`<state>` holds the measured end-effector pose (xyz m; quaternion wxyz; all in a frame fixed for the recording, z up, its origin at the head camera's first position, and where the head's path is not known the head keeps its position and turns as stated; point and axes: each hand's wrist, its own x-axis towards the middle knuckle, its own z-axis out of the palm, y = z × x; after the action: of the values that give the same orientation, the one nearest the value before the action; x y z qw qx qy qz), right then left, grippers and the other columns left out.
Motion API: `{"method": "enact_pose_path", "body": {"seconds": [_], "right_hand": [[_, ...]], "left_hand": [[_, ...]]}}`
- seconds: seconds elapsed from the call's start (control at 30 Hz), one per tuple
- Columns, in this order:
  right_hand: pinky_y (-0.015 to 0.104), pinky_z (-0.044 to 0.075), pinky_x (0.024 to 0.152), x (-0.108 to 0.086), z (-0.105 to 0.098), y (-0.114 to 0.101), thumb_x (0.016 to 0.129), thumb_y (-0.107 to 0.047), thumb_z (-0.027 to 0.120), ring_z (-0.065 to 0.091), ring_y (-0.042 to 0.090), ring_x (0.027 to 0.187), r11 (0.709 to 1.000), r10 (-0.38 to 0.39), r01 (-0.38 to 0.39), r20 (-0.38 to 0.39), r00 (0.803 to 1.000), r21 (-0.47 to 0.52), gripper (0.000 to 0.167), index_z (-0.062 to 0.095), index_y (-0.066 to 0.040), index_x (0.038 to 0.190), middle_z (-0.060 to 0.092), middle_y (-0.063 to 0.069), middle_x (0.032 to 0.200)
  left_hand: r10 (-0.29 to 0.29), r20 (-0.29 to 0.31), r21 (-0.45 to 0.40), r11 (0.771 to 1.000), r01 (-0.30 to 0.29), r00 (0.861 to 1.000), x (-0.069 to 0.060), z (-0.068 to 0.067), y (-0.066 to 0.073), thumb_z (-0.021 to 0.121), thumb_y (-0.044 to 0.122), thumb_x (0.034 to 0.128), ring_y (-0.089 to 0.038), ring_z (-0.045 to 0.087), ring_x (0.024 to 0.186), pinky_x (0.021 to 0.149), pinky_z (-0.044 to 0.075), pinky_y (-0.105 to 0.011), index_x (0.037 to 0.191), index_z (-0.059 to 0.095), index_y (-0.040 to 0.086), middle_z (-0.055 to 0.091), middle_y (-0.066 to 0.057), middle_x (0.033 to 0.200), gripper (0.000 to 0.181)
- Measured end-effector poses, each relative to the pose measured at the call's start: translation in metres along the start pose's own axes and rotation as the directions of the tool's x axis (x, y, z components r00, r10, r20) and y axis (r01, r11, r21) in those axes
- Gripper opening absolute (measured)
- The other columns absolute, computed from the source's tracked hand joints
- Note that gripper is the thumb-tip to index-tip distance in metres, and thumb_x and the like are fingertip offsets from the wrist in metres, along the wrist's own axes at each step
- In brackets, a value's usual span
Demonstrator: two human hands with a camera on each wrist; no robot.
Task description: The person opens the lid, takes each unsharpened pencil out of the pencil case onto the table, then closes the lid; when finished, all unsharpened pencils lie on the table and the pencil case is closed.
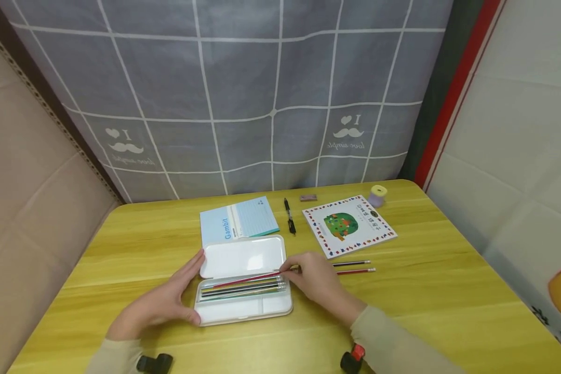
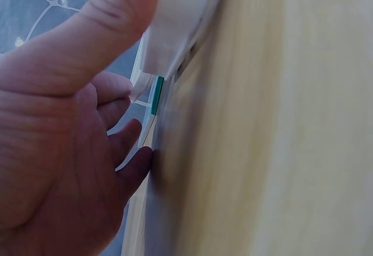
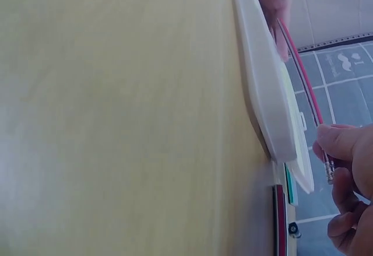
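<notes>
A white pencil case [image 1: 231, 315] lies with its lid [image 1: 243, 258] laid back. Several pencils [image 1: 240, 292] lie side by side in its long compartment. My left hand [image 1: 165, 298] rests along the case's left side, thumb at the near corner and fingers by the lid. Seen from the left wrist, its thumb [image 2: 87, 40] reaches the case and the other fingers are loosely bent. With thumb and fingers, my right hand [image 1: 318, 278] pinches a red pencil [image 3: 303, 78] near its metal-banded end, its shaft slanting over the compartment.
A black pencil [image 1: 351, 264] and another red pencil [image 1: 355, 271] lie right of the case. Behind are a blue notebook [image 1: 252, 217], a black pen [image 1: 289, 215], an eraser [image 1: 308, 198], a white picture book [image 1: 362, 226] and a purple-and-yellow jar [image 1: 377, 196].
</notes>
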<state>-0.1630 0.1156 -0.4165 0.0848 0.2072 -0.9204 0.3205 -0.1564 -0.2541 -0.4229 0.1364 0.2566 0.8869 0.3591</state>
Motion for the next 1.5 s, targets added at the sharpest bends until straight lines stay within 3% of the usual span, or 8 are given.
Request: {"method": "enact_pose_path", "body": {"seconds": [0.07, 0.13, 0.5, 0.8, 0.83, 0.93, 1.07, 1.5], "right_hand": [[0.023, 0.05, 0.063, -0.001, -0.003, 0.003, 0.087, -0.018, 0.086, 0.058, 0.001, 0.069, 1.0, 0.0, 0.0, -0.022, 1.0, 0.016, 0.007, 0.083, -0.025, 0.086, 0.077, -0.013, 0.085], [0.023, 0.052, 0.066, -0.002, -0.007, 0.005, 0.086, -0.018, 0.086, 0.062, 0.0, 0.072, 1.0, 0.001, 0.0, -0.043, 0.999, 0.026, 0.007, 0.083, -0.025, 0.086, 0.077, -0.014, 0.086], [0.024, 0.055, 0.067, -0.012, -0.026, 0.025, 0.082, -0.013, 0.089, 0.068, 0.003, 0.075, 0.996, 0.085, -0.08, -0.132, 0.988, 0.044, 0.013, 0.083, -0.024, 0.083, 0.077, -0.012, 0.084], [0.025, 0.049, 0.065, -0.024, -0.041, 0.041, 0.083, -0.016, 0.089, 0.057, 0.004, 0.07, 0.985, 0.171, -0.172, -0.096, 0.981, 0.0, 0.011, 0.082, -0.025, 0.084, 0.074, -0.014, 0.082], [0.025, 0.049, 0.064, -0.025, -0.043, 0.042, 0.083, -0.016, 0.088, 0.056, 0.004, 0.069, 0.984, 0.177, -0.178, -0.095, 0.98, -0.003, 0.01, 0.082, -0.024, 0.085, 0.074, -0.014, 0.082], [0.026, 0.048, 0.064, -0.029, -0.05, 0.049, 0.084, -0.016, 0.088, 0.056, 0.004, 0.069, 0.983, 0.179, -0.182, -0.113, 0.977, -0.018, 0.009, 0.083, -0.023, 0.085, 0.075, -0.012, 0.083], [0.027, 0.048, 0.064, -0.035, -0.058, 0.058, 0.084, -0.014, 0.087, 0.056, 0.006, 0.068, 0.984, 0.175, -0.18, -0.132, 0.976, -0.021, 0.008, 0.083, -0.02, 0.086, 0.077, -0.009, 0.085], [0.032, 0.055, 0.07, -0.053, -0.076, 0.084, 0.085, -0.013, 0.086, 0.067, 0.006, 0.076, 0.979, 0.182, -0.193, -0.144, 0.973, -0.062, 0.01, 0.082, -0.022, 0.083, 0.077, -0.01, 0.085]], "left_hand": [[0.003, -0.003, 0.011, 1.0, -0.003, 1.0, 0.0, 0.0, -0.001, 0.097, 0.035, 0.0608, -0.057, -0.001, 0.154, 0.121, 0.011, -0.061, 0.167, 0.004, 0.002, -0.006, -0.02, 0.174, 0.145], [-0.006, -0.002, 0.015, 1.0, 0.006, 1.0, 0.001, 0.001, -0.001, 0.098, 0.036, 0.0603, -0.056, -0.001, 0.154, 0.115, 0.011, -0.072, 0.167, 0.004, 0.002, -0.006, -0.02, 0.174, 0.146], [-0.004, -0.002, 0.01, 1.0, 0.004, 1.0, 0.0, 0.0, 0.001, 0.097, 0.036, 0.0611, -0.058, -0.001, 0.153, 0.116, 0.01, -0.072, 0.167, 0.004, 0.002, -0.006, -0.02, 0.174, 0.145], [0.01, -0.006, 0.03, 1.0, -0.009, 1.0, 0.0, 0.001, 0.0, 0.097, 0.037, 0.0607, -0.06, 0.001, 0.152, 0.114, 0.013, -0.074, 0.166, 0.005, 0.0, -0.004, -0.024, 0.173, 0.145], [0.002, -0.006, 0.033, 0.999, -0.002, 1.0, -0.001, 0.001, 0.0, 0.097, 0.038, 0.0607, -0.058, 0.001, 0.153, 0.117, 0.013, -0.069, 0.166, 0.004, 0.001, -0.004, -0.022, 0.173, 0.145], [0.015, -0.01, 0.023, 1.0, -0.014, 1.0, -0.002, 0.001, 0.0, 0.096, 0.038, 0.0618, -0.058, 0.0, 0.153, 0.125, 0.012, -0.038, 0.166, 0.006, 0.001, -0.004, -0.022, 0.173, 0.143], [0.043, -0.014, -0.006, 0.999, -0.043, 0.999, -0.003, 0.001, -0.001, 0.096, 0.036, 0.0632, -0.059, -0.001, 0.152, 0.108, 0.001, -0.002, 0.166, 0.007, 0.0, -0.004, -0.023, 0.173, 0.14], [0.028, -0.004, -0.017, 0.999, -0.028, 1.0, -0.001, 0.0, 0.0, 0.096, 0.034, 0.0635, -0.058, -0.002, 0.153, 0.106, 0.001, 0.0, 0.167, 0.007, 0.001, -0.005, -0.021, 0.174, 0.14]]}}
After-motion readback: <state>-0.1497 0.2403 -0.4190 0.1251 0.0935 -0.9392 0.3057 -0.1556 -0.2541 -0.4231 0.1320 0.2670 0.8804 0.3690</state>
